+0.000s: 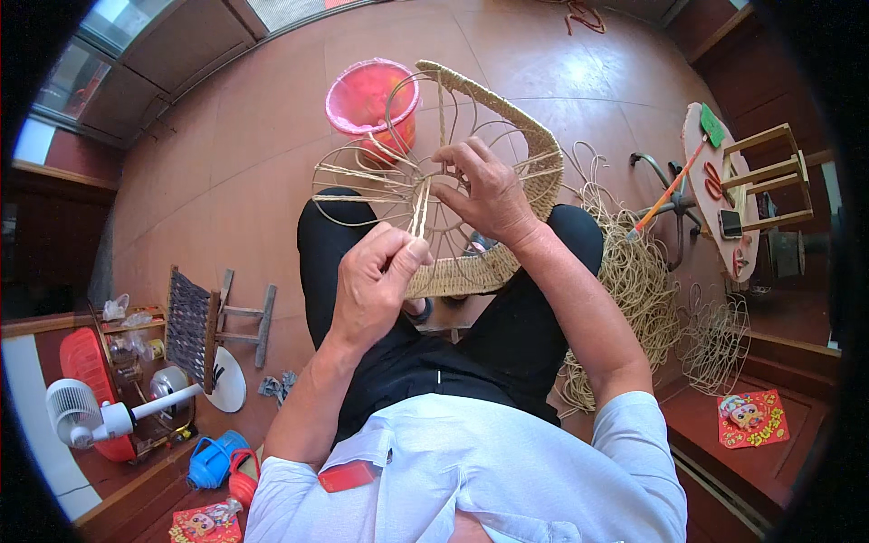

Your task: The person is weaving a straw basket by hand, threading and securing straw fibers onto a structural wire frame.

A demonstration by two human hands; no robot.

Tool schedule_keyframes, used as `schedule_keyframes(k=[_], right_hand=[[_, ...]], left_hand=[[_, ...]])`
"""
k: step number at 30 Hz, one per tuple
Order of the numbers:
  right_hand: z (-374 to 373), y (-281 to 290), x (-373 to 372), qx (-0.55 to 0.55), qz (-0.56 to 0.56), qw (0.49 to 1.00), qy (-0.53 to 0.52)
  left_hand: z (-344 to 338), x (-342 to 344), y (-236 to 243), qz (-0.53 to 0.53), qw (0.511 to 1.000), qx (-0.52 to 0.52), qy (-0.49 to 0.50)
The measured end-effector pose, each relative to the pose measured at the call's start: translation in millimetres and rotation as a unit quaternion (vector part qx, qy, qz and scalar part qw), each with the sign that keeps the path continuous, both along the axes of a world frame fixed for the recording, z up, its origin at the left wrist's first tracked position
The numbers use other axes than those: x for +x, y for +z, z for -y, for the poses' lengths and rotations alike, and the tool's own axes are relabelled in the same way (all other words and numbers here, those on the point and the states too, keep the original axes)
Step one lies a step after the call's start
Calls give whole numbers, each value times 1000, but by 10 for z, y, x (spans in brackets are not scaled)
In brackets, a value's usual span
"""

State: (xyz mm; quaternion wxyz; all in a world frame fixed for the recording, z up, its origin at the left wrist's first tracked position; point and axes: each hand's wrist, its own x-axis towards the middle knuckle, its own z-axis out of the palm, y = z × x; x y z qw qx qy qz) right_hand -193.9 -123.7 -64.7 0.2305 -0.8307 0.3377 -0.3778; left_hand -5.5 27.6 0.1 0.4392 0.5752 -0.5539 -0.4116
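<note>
A round wire frame (pixel 347 223) with looped petal-like spokes rests over my lap, partly woven with twisted straw cord. Its curved rim (pixel 540 149) is covered in a tight straw weave on the far right and near sides. Pinched between the thumb and fingers of my left hand (pixel 378 276) is a doubled straw cord (pixel 421 210), running up to the hub. My right hand (pixel 489 192) bends over the hub, thumb and forefinger on the frame's wires. Its other fingers are curled, and their tips are partly hidden.
Beyond the frame stands a red bucket (pixel 373 98) with a pink liner. Coiled straw cord (pixel 625 290) heaps beside my right leg. A small table (pixel 715 199) at right bears red scissors (pixel 712 181) and a phone. On the left are a stool (pixel 192 326) and a white fan (pixel 77 412).
</note>
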Motion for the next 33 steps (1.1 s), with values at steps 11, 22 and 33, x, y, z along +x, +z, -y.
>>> schedule_keyframes(k=[11,22,33], right_hand=[[85,-100,22,-23,7,1000,-17],[68,-115,76,-57,15,998,-29],[77,-128,134,-80,-4,995,-59]], left_hand=[[-374,-11,251,128,971,-175,-102],[-516,29,310,70,976,-154,-137],[-513,68,373,10,985,-106,-132]])
